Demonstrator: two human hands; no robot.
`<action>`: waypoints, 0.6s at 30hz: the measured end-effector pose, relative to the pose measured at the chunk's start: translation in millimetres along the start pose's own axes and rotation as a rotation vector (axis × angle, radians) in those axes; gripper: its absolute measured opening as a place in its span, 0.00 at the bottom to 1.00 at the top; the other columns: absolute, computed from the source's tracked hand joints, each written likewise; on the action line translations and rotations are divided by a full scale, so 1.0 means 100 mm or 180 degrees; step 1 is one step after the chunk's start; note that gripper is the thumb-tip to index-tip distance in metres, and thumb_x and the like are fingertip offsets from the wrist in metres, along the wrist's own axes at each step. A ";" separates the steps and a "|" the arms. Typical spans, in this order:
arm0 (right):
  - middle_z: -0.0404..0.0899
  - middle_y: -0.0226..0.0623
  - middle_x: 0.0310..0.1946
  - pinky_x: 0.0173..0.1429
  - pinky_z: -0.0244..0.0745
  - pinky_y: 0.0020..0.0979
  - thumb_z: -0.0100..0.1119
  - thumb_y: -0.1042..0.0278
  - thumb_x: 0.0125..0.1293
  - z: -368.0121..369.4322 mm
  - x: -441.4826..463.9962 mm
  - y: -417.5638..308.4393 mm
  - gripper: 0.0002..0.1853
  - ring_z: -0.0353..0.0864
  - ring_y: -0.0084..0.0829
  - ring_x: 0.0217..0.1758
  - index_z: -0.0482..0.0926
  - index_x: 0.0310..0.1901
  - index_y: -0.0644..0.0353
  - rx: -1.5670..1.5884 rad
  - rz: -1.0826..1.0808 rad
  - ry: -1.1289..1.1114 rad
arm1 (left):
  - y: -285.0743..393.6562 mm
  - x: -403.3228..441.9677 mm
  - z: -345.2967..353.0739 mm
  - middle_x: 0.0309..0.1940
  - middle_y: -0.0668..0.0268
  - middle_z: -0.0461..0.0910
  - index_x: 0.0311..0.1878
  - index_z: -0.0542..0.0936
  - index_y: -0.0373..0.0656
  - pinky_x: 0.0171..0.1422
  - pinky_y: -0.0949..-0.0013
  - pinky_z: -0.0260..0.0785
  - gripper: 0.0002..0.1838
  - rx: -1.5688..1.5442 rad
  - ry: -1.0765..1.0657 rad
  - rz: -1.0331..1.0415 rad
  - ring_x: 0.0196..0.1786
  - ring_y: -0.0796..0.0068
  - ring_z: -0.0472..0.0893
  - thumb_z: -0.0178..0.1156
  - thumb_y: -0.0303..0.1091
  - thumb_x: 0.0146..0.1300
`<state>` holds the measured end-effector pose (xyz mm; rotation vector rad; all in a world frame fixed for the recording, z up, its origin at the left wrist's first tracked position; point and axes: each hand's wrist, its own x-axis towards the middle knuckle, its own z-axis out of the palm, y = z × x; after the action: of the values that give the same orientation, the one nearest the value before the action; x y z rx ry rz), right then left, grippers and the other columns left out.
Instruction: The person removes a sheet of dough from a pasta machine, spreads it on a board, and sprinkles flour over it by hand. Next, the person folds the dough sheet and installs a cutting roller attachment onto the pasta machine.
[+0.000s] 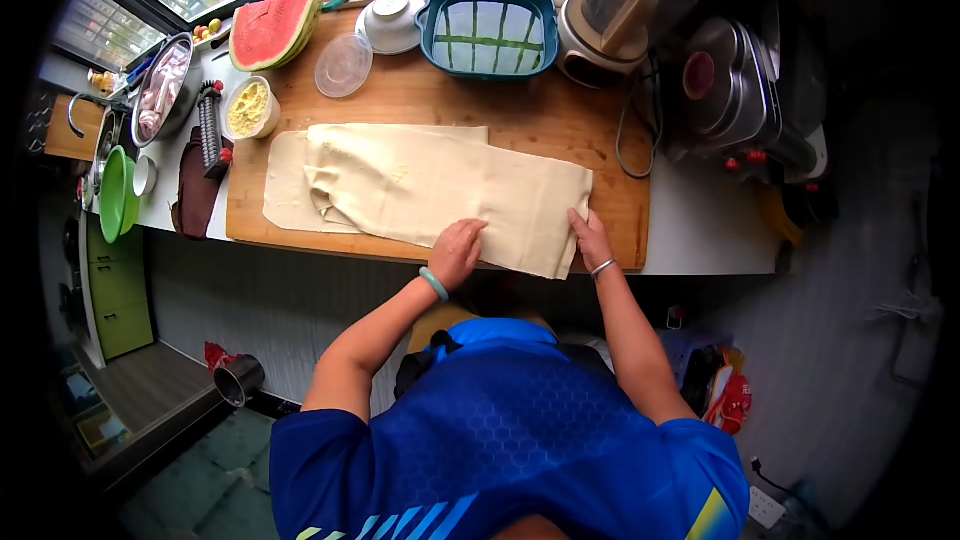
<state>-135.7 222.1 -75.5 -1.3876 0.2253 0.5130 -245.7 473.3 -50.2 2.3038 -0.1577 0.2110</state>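
Observation:
A long pale dough sheet (430,185) lies in overlapping layers on the wooden board (625,210), its left part rumpled and its right end hanging slightly over the near edge. My right hand (592,237) grips the right end, thumb on top and the other fingers mostly hidden. Along the near edge, my left hand (458,252) has its fingers curled and closed on the dough. A flat lower layer (288,185) shows at the left. Beyond it stands a white tub (250,108) of yellow crumbly food.
Behind the dough are a teal basin (488,68) of liquid, an upturned white bowl (391,30), a clear lid (343,66) and cut watermelon (272,32). A blender (620,20) and its cable stand at the right. A bowl of meat (163,90) sits far left.

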 end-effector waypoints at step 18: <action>0.74 0.37 0.41 0.48 0.70 0.25 0.54 0.68 0.60 0.55 -0.34 -1.25 0.17 0.74 0.24 0.42 0.66 0.47 0.68 -0.0539 -0.0284 -0.0546 | -0.13 0.09 1.47 0.48 0.57 0.71 0.52 0.69 0.36 0.47 0.68 0.65 0.16 0.0100 0.1442 0.0047 0.46 0.70 0.73 0.46 0.30 0.62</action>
<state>-114.6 256.7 59.2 -1.5015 -0.0199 0.5837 -219.9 373.0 -155.9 2.2234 0.0604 0.7367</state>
